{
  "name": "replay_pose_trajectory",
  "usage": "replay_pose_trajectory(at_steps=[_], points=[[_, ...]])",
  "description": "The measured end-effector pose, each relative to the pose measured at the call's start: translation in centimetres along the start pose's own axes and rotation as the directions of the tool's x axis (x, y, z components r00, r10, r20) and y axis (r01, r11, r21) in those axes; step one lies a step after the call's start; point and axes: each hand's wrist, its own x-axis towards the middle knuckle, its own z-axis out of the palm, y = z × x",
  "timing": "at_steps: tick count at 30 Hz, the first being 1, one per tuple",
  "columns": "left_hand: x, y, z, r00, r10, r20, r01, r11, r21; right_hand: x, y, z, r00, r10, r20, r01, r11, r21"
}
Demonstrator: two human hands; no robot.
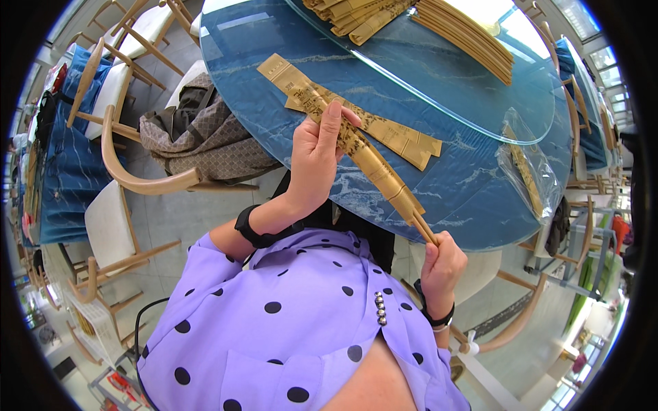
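A long gold paper chopstick sleeve (pixel 379 172) with dark print slants across the near side of the table. My left hand (pixel 315 156) is closed on its upper part, thumb on top. From the sleeve's lower end stick out thin wooden chopsticks (pixel 426 231), and my right hand (pixel 443 270) pinches their ends near the table's edge. Most of their length is hidden inside the sleeve. Beneath the held sleeve, another flat gold sleeve (pixel 404 142) lies crosswise on the tabletop.
The round blue marbled table (pixel 240 82) carries a raised glass turntable (pixel 425 85). On the turntable are a pile of filled-looking sleeves (pixel 356 19) and a neat stack of flat ones (pixel 469 38). A clear plastic bag (pixel 528 168) lies right. A patterned bag (pixel 205 130) rests on a chair at left.
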Motion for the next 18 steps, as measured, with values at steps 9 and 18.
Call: replay_pose_trajectory(at_steps=[9, 18], points=[[-0.1, -0.2, 0.0, 1.0, -0.02, 0.022, 0.02, 1.0, -0.004, 0.3, -0.4, 0.1, 0.999, -0.01, -0.047, 0.009, 0.999, -0.033], [2.1, 1.4, -0.9, 0.994, 0.047, -0.097, -0.044, 0.998, 0.037, 0.3, -0.4, -0.1, 0.999, -0.026, 0.021, 0.027, 0.999, -0.045]])
